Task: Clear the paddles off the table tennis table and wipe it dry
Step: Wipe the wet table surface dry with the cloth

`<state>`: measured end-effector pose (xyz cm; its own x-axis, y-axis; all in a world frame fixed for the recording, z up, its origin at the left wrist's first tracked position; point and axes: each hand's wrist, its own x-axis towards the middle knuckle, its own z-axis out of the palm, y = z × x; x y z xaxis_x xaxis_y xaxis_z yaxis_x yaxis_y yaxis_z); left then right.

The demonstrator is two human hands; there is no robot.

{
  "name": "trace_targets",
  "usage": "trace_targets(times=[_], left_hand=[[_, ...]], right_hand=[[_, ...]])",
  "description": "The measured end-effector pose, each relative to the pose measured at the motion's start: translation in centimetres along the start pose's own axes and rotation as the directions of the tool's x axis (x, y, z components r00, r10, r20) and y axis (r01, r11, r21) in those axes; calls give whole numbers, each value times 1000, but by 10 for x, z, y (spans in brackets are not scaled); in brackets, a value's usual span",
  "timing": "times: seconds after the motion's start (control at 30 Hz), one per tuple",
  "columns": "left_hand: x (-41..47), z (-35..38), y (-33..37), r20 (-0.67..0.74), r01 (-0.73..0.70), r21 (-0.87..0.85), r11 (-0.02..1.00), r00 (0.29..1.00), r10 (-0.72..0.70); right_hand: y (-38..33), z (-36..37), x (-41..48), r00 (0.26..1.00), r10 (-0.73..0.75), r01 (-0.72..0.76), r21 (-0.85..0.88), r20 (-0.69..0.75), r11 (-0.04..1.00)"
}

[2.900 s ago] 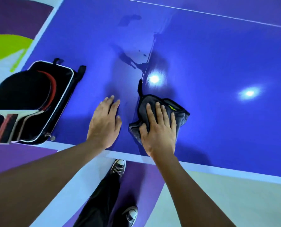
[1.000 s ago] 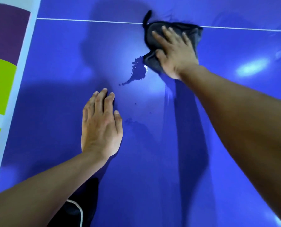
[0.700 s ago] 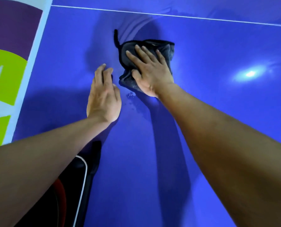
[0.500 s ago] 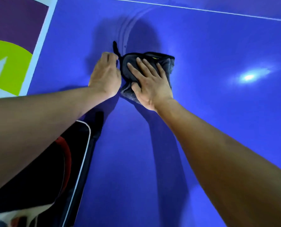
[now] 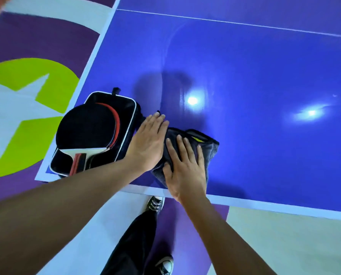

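Wiping in progress: right hand (image 5: 185, 169), fingers spread, presses cloth (image 5: 208, 148) on table (image 5: 255, 62); left hand (image 5: 147, 144), fingers together, lies flat; paddles (image 5: 86, 126) at 9 o'clock not yet cleared.

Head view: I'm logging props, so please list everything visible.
table: one, blue, white lines, upper right.
paddle case: one, black, white piping, table's left corner.
paddles: apparently two, black and red, on the case.
cloth: one, dark grey, right of the case.
floor: purple, green, white, around the table.
shoes: two, black, white toes, below table edge.
left hand: one, flat between case and cloth.
right hand: one, flat on the cloth.
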<state>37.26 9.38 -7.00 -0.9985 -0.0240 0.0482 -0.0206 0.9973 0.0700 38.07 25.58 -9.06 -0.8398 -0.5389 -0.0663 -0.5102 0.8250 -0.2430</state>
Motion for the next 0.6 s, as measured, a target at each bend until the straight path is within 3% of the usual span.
trace_targets(times=[0.13,0.3,0.43,0.6], left_hand=[[-41,-15,14,54,61,41,997,997,-63],[-82,-19,-4,-25,68,-21,997,997,-68],[-84,-28,-36,-111,78,-33,996,990,-82],[-60,-40,-83,-149,193,-61,979,968,-200]], right_hand=[[-20,12,-46,998,44,-44,10,-41,999],[-38,22,-57,994,94,-94,-2,-60,996],[-40,21,-24,996,56,-58,-19,-62,998],[-44,15,76,996,93,-94,-21,-10,995]])
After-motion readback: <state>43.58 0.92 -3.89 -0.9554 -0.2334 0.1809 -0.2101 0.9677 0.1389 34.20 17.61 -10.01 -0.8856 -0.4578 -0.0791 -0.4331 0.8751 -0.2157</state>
